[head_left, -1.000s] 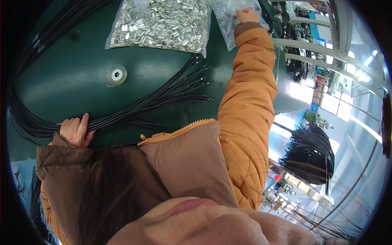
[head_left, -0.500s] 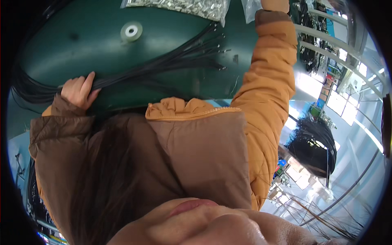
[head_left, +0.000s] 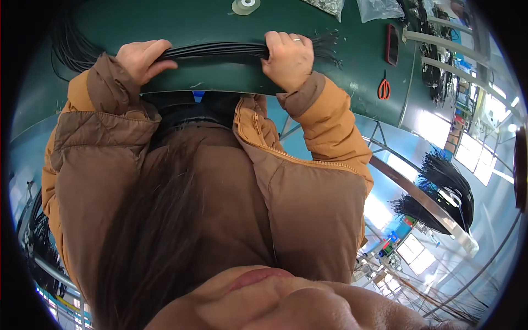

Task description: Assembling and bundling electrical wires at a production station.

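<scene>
A bundle of thin black cables (head_left: 220,50) stretches between my two hands above the green tabletop. Around its left part my left hand (head_left: 144,59) is closed, with the thumb held out along the near side. My right hand (head_left: 289,58), with a ring on one finger, grips the bundle near its right end. Beyond that hand the cable ends fan out, tipped with small pale terminals. To the left, the rest of the cables curves away in a loose loop.
On the green table (head_left: 220,80) a roll of clear tape (head_left: 245,6) lies at the far side. Bags of small metal parts (head_left: 329,4) and clear plastic (head_left: 379,8) are farther right. A phone (head_left: 392,44) and red-handled scissors (head_left: 384,88) lie at the right. Black cable bundles (head_left: 448,187) hang beyond.
My right hand has come back from the far side and now grips the cables near their terminal ends. The left hand still holds them. The view has shifted, bringing the phone and scissors into sight.
</scene>
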`<state>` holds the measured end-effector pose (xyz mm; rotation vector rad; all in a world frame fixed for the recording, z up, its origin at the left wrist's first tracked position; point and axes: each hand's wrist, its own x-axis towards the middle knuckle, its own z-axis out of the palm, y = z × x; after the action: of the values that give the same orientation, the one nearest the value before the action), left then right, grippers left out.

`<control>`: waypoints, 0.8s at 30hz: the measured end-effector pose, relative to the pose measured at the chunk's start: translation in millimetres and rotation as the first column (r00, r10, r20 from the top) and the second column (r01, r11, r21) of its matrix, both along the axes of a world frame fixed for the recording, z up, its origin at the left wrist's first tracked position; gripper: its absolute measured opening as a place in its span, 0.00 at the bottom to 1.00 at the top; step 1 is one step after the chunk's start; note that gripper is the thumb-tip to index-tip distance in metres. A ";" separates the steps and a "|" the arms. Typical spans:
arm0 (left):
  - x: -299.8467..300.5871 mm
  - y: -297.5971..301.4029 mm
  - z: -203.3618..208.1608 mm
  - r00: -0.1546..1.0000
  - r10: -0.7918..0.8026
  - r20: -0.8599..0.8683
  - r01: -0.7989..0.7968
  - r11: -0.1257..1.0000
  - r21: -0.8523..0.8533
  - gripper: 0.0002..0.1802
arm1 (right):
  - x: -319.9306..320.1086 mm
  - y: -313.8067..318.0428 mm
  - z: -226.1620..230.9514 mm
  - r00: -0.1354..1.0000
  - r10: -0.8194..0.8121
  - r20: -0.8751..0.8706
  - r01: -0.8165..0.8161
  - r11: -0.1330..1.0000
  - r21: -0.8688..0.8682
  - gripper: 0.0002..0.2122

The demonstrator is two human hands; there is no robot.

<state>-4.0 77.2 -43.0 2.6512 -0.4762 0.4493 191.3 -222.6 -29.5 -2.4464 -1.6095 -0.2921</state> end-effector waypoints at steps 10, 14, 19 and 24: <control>-80.7 212.6 -36.9 0.814 0.446 -0.373 -0.265 0.855 0.445 0.24 | 15.8 -36.9 -2.6 0.987 -0.038 0.154 0.071 0.974 -0.217 0.17; -80.6 312.3 -12.4 0.688 0.689 -0.228 -0.355 0.594 0.722 0.22 | -2.2 -9.4 -12.5 0.998 -0.058 0.010 0.059 0.990 -0.127 0.21; -100.7 334.5 -3.7 0.542 0.820 -0.182 -0.166 0.317 0.934 0.25 | 0.4 13.6 -12.9 0.999 -0.026 0.044 0.030 0.995 -0.092 0.19; -54.6 283.8 -9.7 0.386 0.890 -0.241 -0.084 0.294 0.952 0.27 | 5.9 17.2 -18.1 0.995 0.011 0.095 0.009 0.980 -0.200 0.15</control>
<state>-58.6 361.0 -52.6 3.4348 0.9100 -1.1839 197.1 -205.4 -47.6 -2.6159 -1.7582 -0.2621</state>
